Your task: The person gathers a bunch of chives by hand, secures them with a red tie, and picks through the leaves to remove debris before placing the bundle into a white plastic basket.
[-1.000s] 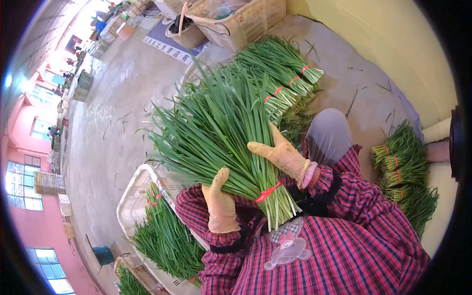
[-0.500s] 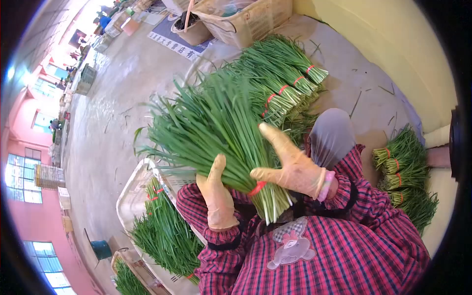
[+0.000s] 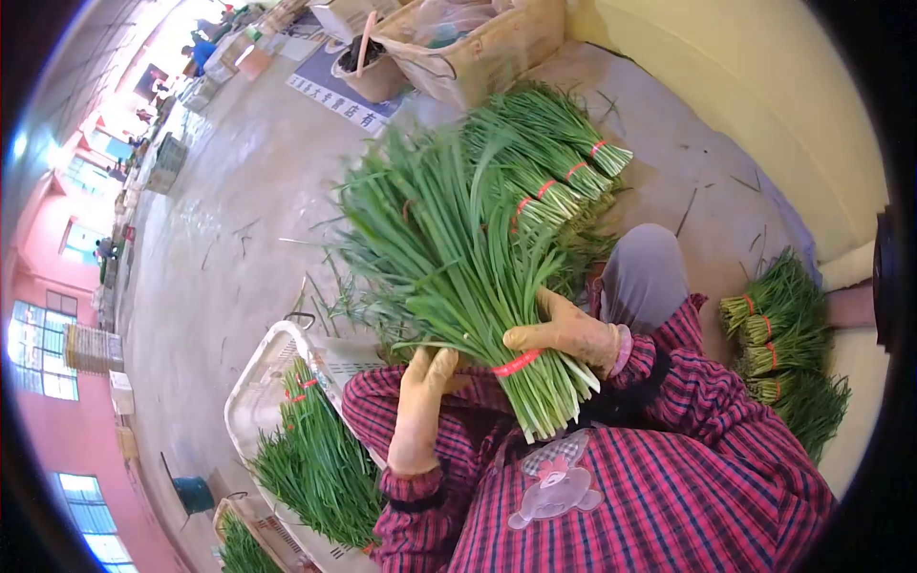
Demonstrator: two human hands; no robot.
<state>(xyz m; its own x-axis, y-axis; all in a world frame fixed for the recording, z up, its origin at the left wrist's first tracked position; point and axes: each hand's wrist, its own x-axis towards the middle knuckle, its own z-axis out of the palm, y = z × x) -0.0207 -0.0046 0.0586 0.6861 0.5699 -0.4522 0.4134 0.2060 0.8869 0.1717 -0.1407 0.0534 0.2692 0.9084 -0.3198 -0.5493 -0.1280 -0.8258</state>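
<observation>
A large bunch of green chives [image 3: 449, 258] tilts in front of my chest, its pale stem ends toward me and a red band [image 3: 517, 363] around them. My right hand [image 3: 573, 336], in a pale rubber glove, grips the bunch just above the band, thumb across the front. At the left edge of the bunch, my gloved left hand [image 3: 420, 406] has thumb and fingertip pinched together on a thin pale chive leaf [image 3: 435, 346]. Part of its fingers is hidden behind the stems.
Banded chive bunches [image 3: 564, 162] lie ahead on the floor, and others [image 3: 783, 325] at my right by the yellow wall. A white crate [image 3: 256, 396] holding chives stands at my left. Beyond are a large basket [image 3: 478, 57] and a small bucket [image 3: 377, 78].
The bunch has turned more upright and shifted slightly right. My left hand has left its spread hold and now pinches at the bunch's edge; my right hand has closed lower, near the band.
</observation>
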